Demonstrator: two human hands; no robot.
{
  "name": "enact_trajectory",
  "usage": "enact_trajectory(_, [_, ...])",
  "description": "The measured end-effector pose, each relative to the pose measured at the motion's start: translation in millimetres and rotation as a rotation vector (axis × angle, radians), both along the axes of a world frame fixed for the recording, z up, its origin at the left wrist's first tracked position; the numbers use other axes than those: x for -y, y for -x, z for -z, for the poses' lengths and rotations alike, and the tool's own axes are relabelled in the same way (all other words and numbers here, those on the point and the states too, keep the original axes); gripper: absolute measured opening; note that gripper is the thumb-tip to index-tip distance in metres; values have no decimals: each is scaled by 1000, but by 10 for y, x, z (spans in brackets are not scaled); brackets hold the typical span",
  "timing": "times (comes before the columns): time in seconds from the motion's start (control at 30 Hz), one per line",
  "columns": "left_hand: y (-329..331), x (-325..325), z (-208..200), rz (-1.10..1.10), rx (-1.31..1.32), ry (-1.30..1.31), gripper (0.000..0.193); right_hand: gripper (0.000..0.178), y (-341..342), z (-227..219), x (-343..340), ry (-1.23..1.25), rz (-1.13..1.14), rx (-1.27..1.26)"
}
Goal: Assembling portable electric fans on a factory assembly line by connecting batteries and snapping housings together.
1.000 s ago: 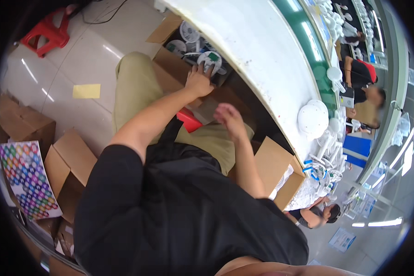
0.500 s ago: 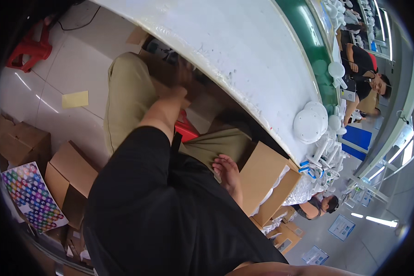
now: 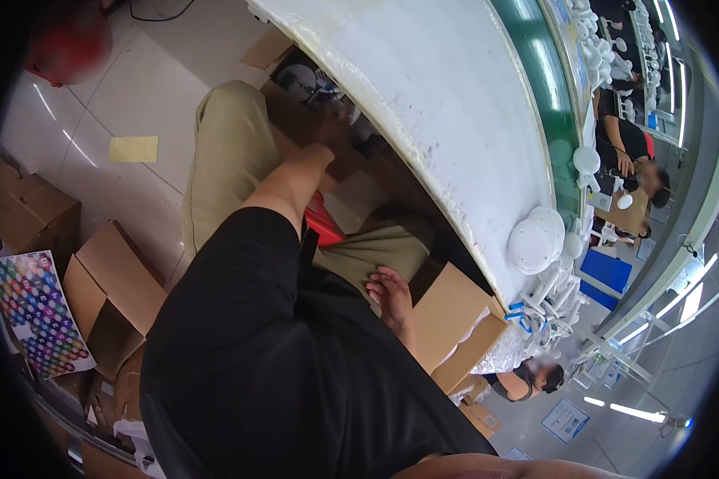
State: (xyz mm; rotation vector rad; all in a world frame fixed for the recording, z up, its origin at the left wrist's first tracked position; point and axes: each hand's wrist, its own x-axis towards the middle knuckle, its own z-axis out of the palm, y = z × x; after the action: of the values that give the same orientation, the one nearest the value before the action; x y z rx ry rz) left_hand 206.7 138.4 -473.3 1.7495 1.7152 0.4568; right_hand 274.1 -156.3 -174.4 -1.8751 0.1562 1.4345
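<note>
My left hand point(image 3: 337, 126) reaches under the table edge into a brown cardboard box point(image 3: 284, 108). Shadow and blur hide its fingers, so I cannot make out whether they grip anything. Around it in the box lie dark and shiny grey-white parts point(image 3: 299, 78), too dim to name. My right hand point(image 3: 391, 297) rests over my right thigh, palm turned up, fingers loosely bent and apart, with nothing in it. Just right of that hand stands an open cardboard box point(image 3: 447, 307) with white pieces inside.
Above my lap runs a white worktable point(image 3: 423, 104), with stacked white round discs point(image 3: 537, 239) and white fan-like parts point(image 3: 555, 299). A green belt point(image 3: 547, 72) lies beyond it, with a co-worker point(image 3: 627, 144) on the far side. Cardboard boxes point(image 3: 112, 279) and a red stool point(image 3: 72, 44) stand left.
My left hand has shifted slightly right and deeper under the table edge, showing more of the box's contents. The view has tilted a little. My right hand stays in place.
</note>
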Motion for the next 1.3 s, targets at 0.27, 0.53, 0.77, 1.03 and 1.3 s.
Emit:
enact_trajectory(0.27, [426,151,-626,-61,215,112,49,24,17,-52,24,76,-72,34])
enact_trajectory(0.53, [1403,406,-2234,226,1061,851,18,25,145,435,-763,-170,-591,171])
enact_trajectory(0.77, [2619,574,-2920,-37,950,451,21,38,328,2056,-2627,-327,-888,1009])
enact_trajectory(1.03, [3148,1145,-2777,-570,1185,673,16,52,147,3126,-3383,-213,-1064,1242])
enact_trajectory(1.3, [2785,780,-3631,-183,2134,785,56,55,293,2440,-4065,343,-1207,532])
